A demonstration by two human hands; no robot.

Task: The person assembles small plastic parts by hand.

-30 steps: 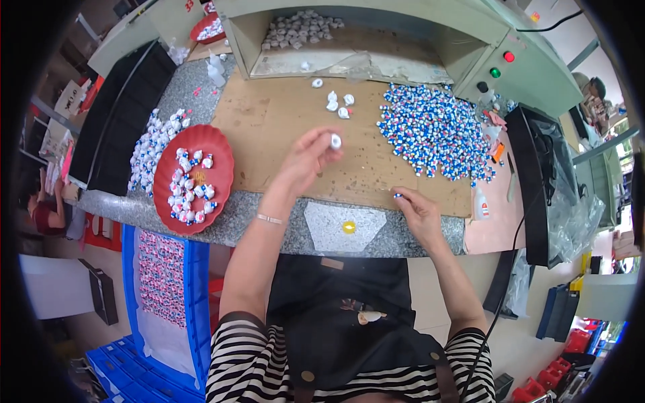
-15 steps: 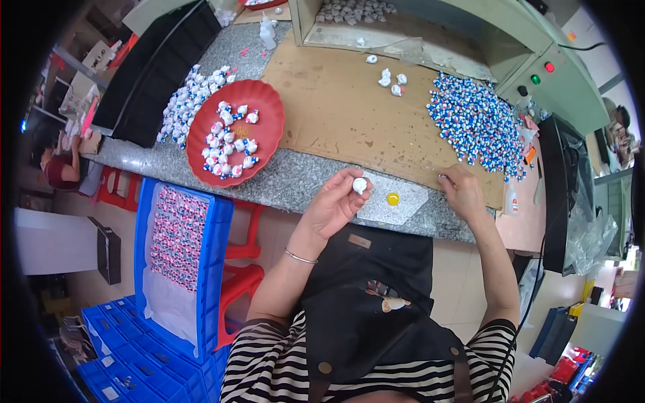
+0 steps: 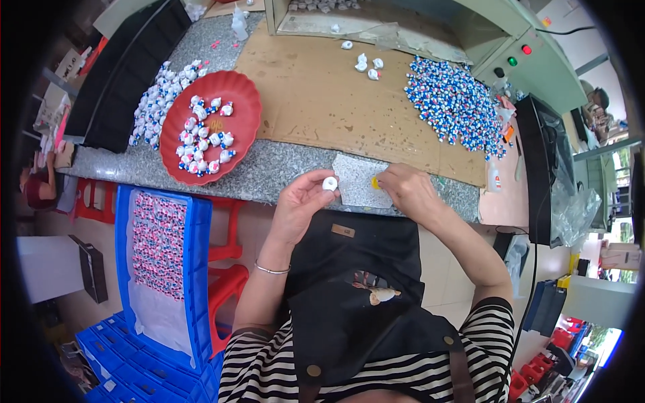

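My left hand (image 3: 300,205) pinches a small round white piece (image 3: 330,183) with a dark hole facing up, just above the counter's front edge. My right hand (image 3: 412,193) is closed, its fingertips pressed together right at a small yellow cap (image 3: 375,183). Whatever those fingertips hold is hidden. Under the cap lies a pale speckled slab (image 3: 356,176). To the left sits a scalloped red plate (image 3: 247,101) bearing several white figures with blue and pink parts. A large heap of tiny blue-and-white pieces (image 3: 447,101) is spread at the right.
Several white pieces (image 3: 373,74) lie on the brown cardboard (image 3: 302,101) near an open-fronted cabinet (image 3: 416,43). White figures (image 3: 151,111) are heaped behind the plate. A white bottle (image 3: 494,178) stands right. Below left are a blue crate (image 3: 124,255) and red stools (image 3: 225,289).
My right hand has moved left from the cardboard's edge to the yellow cap. The white piece in my left hand now shows its hole. The whole view has shifted slightly.
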